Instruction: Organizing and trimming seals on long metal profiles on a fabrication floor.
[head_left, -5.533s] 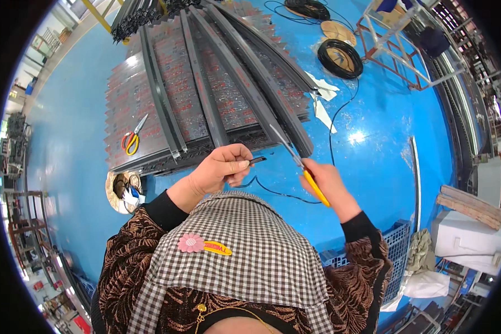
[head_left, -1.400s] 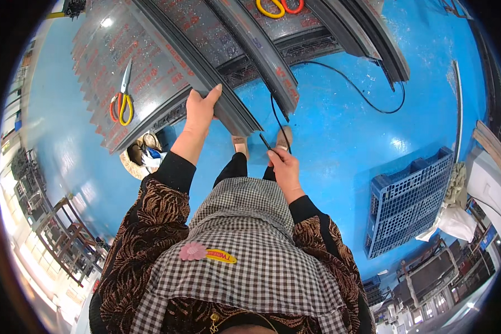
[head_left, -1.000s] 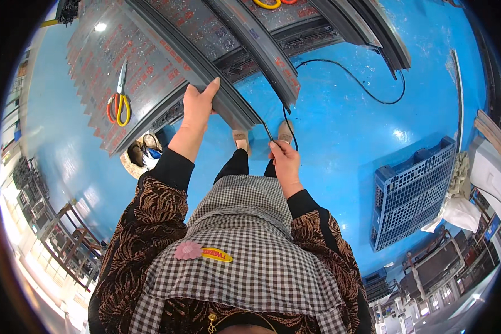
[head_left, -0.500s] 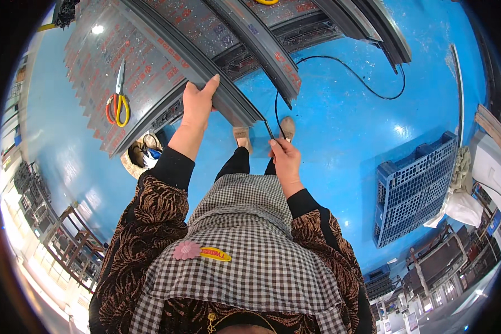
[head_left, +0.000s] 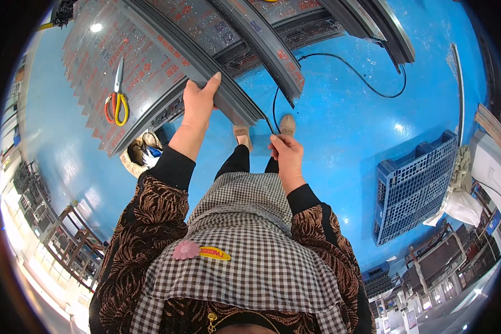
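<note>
A long dark grey grooved profile (head_left: 220,92) slants from the far left down to an end in front of me. My left hand (head_left: 199,106) grips it near that end, thumb stretched along the top and the other fingers mostly hidden beneath. From the profile's end a thin black rubber strip (head_left: 270,124) comes out, and my right hand (head_left: 288,155) pinches it between thumb and fingers. Scissors (head_left: 118,94) with one red and one yellow handle lie left of my left hand, on a grey sheet with red print (head_left: 133,53).
More grey profiles (head_left: 261,44) lie beyond, one end jutting over the blue floor (head_left: 339,133). A loop of black strip (head_left: 367,86) lies on that floor. On the right stands a blue plastic pallet (head_left: 414,186). An open bag (head_left: 133,158) sits below the sheet's near edge.
My right hand has shifted slightly to the right, still pinching the strip, which now bends more at the profile's end. My left hand keeps its grip on the profile.
</note>
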{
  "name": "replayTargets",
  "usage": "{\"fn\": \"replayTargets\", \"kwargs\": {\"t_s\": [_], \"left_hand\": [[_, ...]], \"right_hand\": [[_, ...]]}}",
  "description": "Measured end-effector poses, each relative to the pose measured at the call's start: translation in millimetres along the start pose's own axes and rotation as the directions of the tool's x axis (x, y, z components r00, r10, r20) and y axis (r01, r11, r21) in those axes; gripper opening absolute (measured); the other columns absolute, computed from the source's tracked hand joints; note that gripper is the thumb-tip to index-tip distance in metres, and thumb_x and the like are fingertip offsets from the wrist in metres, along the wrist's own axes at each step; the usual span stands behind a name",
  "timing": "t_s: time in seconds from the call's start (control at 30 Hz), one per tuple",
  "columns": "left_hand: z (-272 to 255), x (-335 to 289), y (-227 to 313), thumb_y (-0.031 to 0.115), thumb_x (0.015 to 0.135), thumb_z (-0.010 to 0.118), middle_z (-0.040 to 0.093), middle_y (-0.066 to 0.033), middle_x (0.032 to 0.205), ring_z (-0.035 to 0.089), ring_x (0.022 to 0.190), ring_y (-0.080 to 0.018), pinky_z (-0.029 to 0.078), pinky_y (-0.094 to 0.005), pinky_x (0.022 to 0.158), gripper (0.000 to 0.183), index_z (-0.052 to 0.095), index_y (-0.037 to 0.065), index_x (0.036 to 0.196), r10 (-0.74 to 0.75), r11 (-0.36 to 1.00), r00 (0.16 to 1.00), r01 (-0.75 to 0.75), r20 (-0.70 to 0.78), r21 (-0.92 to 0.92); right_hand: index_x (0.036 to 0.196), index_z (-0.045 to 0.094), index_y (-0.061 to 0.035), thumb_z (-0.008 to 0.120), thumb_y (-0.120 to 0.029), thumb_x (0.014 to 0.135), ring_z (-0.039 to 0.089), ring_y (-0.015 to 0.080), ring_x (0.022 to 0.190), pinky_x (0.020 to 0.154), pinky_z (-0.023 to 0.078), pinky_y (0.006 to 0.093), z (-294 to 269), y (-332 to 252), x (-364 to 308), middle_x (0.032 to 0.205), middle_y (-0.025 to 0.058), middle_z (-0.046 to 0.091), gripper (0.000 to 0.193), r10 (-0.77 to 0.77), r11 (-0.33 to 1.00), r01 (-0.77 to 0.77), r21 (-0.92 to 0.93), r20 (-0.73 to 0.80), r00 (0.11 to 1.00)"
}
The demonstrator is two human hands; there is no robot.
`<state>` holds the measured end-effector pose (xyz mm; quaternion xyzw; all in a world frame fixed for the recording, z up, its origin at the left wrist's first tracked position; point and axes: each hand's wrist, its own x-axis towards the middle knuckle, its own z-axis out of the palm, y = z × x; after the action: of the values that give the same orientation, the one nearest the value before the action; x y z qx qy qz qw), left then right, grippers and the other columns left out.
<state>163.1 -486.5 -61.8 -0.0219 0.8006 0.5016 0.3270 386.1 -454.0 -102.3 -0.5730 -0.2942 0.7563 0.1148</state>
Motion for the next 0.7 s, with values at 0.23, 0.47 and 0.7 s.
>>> {"fn": "replayTargets", "kwargs": {"t_s": [0.23,0.47,0.7], "left_hand": [[2,3,-5,0.025,0.083,0.064,0.059,-0.0129,0.081,0.058,0.063,-0.0175,0.048,-0.0277,0.05,0.036,0.049,-0.005,0.098,0.007,0.999,1.0,-0.007,0.008,-0.037],[-1,3,-7,0.025,0.084,0.064,0.059,-0.0132,0.083,0.059,0.065,-0.0183,0.049,-0.0284,0.052,0.037,0.049,-0.005,0.098,0.001,1.0,1.0,-0.001,0.007,-0.019],[1,2,-6,0.026,0.084,0.064,0.058,-0.0135,0.083,0.059,0.066,-0.0184,0.05,-0.0287,0.053,0.038,0.048,-0.006,0.099,0.003,1.0,1.0,-0.003,0.012,-0.03]], "right_hand": [[0.086,0.064,0.0007,0.065,-0.011,0.082,0.046,0.0078,0.05,0.045,0.036,0.0182,-3,7,4,0.064,0.005,0.059,0.012,-0.072,0.997,0.072,-0.016,0.005,0.997],[0.084,0.064,-0.0001,0.065,-0.01,0.082,0.046,0.0077,0.05,0.046,0.035,0.0182,-4,-8,4,0.062,0.0045,0.058,0.01,0.043,0.997,-0.041,0.068,-0.022,0.999],[0.083,0.064,-0.0004,0.065,-0.009,0.082,0.046,0.0078,0.051,0.047,0.036,0.0183,-5,-4,5,0.061,0.0041,0.057,0.009,0.002,0.997,-0.001,0.075,-0.006,1.0]]}}
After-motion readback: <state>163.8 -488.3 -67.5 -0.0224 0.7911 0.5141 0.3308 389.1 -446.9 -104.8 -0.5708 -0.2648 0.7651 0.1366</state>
